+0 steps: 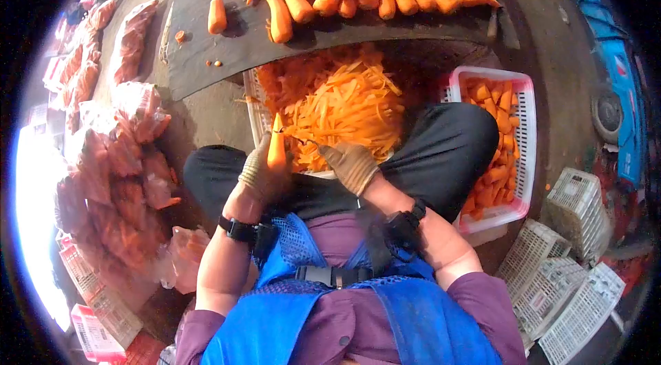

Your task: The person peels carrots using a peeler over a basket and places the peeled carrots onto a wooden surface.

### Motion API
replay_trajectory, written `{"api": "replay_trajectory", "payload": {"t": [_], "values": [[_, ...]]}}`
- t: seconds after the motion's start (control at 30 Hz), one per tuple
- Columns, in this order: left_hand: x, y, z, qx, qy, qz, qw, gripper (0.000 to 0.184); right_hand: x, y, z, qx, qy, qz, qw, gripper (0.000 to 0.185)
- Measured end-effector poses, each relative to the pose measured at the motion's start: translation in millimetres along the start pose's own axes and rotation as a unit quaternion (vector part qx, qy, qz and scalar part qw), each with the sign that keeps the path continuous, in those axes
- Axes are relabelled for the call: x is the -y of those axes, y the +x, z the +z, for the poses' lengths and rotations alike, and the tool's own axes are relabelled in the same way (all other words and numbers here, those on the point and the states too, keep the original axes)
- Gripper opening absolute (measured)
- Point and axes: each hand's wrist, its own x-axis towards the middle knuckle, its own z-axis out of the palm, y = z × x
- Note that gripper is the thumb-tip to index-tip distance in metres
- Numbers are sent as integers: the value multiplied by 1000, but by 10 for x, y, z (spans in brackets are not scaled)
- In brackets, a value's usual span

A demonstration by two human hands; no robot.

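Carrot (277, 148) in left hand (257, 169), peeler (310, 142) in right hand (352, 165), mat (251, 50) edge apart.

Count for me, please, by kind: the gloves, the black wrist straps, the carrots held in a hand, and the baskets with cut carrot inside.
Gloves: 2
Black wrist straps: 2
Held carrot: 1
Baskets with cut carrot: 2
Total: 7

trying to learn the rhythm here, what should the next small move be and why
Probably a stroke of the thin tool along the carrot: the left hand grips the carrot tip-up, the right hand has the tool close beside it, and orange shavings lie heaped just beyond.
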Motion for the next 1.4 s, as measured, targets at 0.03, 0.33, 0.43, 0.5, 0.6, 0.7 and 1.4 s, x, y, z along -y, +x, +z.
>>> {"api": "replay_trajectory", "payload": {"t": [0.03,0.33,0.43,0.5,0.6,0.7,1.4], "values": [[-22,8,47,-2,-6,-5,1000,29,-30,3,32,17,14,1,1000,55],[-152,99,328,-38,-161,-77,983,34,-30,-22,80,8,8,-1,1000,55],[-102,56,291,4,-32,-25,999,30,56,-37,-20,14,17,25,999,55],[-122,-142,330,18,-60,-76,995,33,25,-26,-25,5,20,36,999,55],[-280,-689,643,-27,4,-128,991,35,-132,94,22,-10,-26,68,997,55],[-246,-694,479,-2,-36,-132,991,34,-157,125,71,-18,-10,103,994,56],[-66,18,204,-24,115,8,993,39,-94,-29,56,22,-44,-40,998,52]]}}
